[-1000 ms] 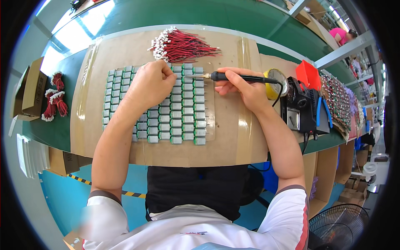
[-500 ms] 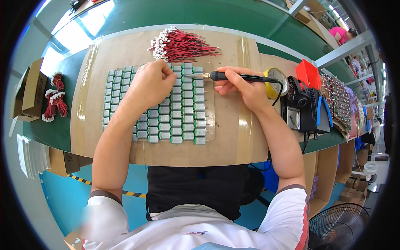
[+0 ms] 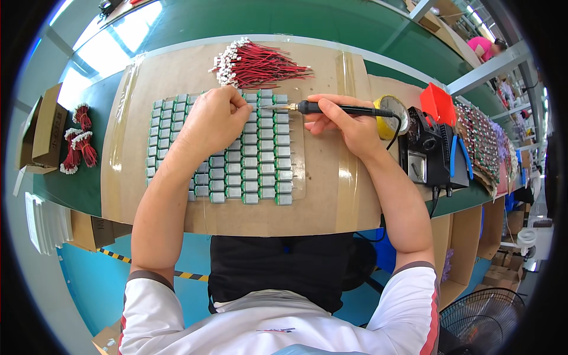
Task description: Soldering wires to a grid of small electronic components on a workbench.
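Observation:
My right hand (image 3: 345, 123) grips a black-handled soldering iron (image 3: 331, 108), its metal tip pointing left at the top rows of a grid of small green-and-silver motors (image 3: 248, 160) laid on a brown cardboard mat (image 3: 331, 195). My left hand (image 3: 214, 120) rests closed on the upper middle of that grid, fingertips pinched right by the iron's tip; what they pinch is too small to tell. A bundle of red wires with white connectors (image 3: 254, 65) lies just beyond both hands.
A black soldering station (image 3: 426, 154) with a yellow solder spool (image 3: 387, 115) and a red bin (image 3: 439, 103) stands at the right. Cardboard boxes (image 3: 44, 130) and red wire bundles (image 3: 77, 142) sit at the left. Racks of parts (image 3: 485, 142) line the far right.

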A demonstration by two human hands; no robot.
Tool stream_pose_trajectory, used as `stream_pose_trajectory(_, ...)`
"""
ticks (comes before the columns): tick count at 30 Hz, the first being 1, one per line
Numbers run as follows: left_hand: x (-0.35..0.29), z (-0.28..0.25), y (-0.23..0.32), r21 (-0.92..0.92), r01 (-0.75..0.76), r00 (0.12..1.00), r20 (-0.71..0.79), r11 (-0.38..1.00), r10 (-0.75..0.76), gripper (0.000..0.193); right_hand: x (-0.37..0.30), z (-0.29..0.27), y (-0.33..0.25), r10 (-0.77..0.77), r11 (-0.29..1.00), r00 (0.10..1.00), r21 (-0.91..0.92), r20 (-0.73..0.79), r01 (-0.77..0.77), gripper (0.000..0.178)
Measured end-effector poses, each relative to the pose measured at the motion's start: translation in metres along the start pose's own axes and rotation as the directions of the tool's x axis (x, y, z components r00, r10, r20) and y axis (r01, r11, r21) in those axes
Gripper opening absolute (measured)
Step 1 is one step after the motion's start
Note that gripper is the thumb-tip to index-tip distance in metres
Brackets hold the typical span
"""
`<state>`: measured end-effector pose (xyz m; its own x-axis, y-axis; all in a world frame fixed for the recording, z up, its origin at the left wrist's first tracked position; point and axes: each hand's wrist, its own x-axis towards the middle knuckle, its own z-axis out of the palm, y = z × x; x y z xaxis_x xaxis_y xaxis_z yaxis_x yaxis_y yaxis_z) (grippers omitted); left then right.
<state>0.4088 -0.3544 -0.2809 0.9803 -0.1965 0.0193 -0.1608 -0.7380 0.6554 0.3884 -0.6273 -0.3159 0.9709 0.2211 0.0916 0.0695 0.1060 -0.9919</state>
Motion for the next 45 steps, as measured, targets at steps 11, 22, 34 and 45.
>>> stream_pose_trajectory(11,0.000,0.002,-0.001,-0.001,-0.017,1.000,0.000,1.000,0.017,0.020,0.000,0.000,-0.001,0.001,1.000,1.000,-0.008,-0.002,-0.001,0.026)
stream_pose_trajectory(22,-0.003,0.003,-0.002,-0.116,-0.078,0.992,-0.112,0.990,0.065,0.013,-0.002,-0.002,0.004,-0.097,0.995,0.995,-0.013,-0.024,0.097,0.031)
stream_pose_trajectory(34,-0.007,0.004,0.003,0.083,-0.434,0.897,-0.048,0.897,0.439,0.015,-0.001,-0.003,0.002,-0.104,0.995,0.994,0.003,-0.033,0.104,0.031)
stream_pose_trajectory(45,-0.008,0.001,0.004,0.105,-0.452,0.890,-0.012,0.886,0.456,0.015,-0.001,-0.002,0.001,-0.077,0.996,0.996,0.035,-0.044,0.079,0.029)
